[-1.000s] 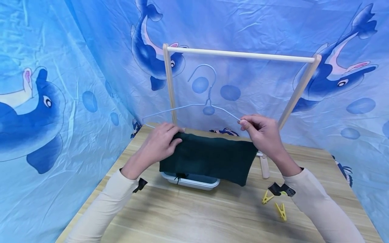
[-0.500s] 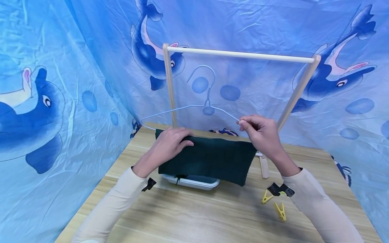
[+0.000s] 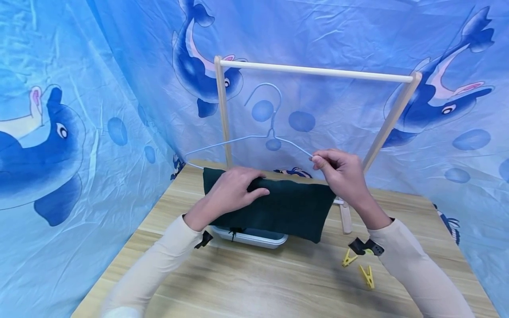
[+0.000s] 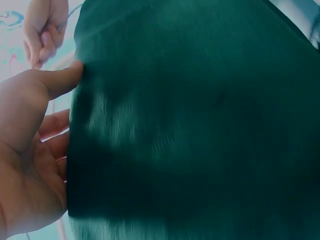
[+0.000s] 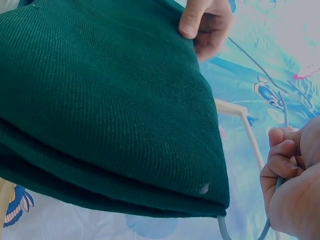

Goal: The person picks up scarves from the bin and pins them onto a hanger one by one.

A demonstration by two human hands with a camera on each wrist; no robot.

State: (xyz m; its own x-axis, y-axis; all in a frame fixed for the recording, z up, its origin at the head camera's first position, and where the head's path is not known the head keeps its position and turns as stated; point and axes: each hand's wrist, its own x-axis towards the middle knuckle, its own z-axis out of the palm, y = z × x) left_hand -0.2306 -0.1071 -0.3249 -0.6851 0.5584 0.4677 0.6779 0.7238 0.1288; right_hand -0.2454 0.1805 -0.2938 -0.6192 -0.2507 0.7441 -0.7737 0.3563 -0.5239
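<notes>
A dark green cloth [image 3: 286, 205], ribbed and folded over, drapes from the lower bar of a pale blue wire hanger [image 3: 246, 138]. Pinching the hanger's right slope, my right hand [image 3: 342, 172] keeps it up in front of the rack. In the right wrist view, the hanger wire passes between the curled fingers [image 5: 282, 150]. My left hand [image 3: 234, 190] holds the cloth's top edge left of its middle. The left wrist view has its thumb [image 4: 65, 80] on the near side and its fingers curled behind the cloth.
Behind the hanger stands a wooden rack with a white rail [image 3: 318, 70]. A white-rimmed tub [image 3: 254, 240] sits under the cloth, partly hidden, with a dark tassel at its rim. Two yellow clothespins [image 3: 366, 277] lie on the wooden table [image 3: 254, 282]. Blue dolphin-print curtains [image 3: 342, 35] enclose it.
My left hand has slid right along the cloth's top edge, uncovering its upper left corner. My right hand and the hanger have hardly moved.
</notes>
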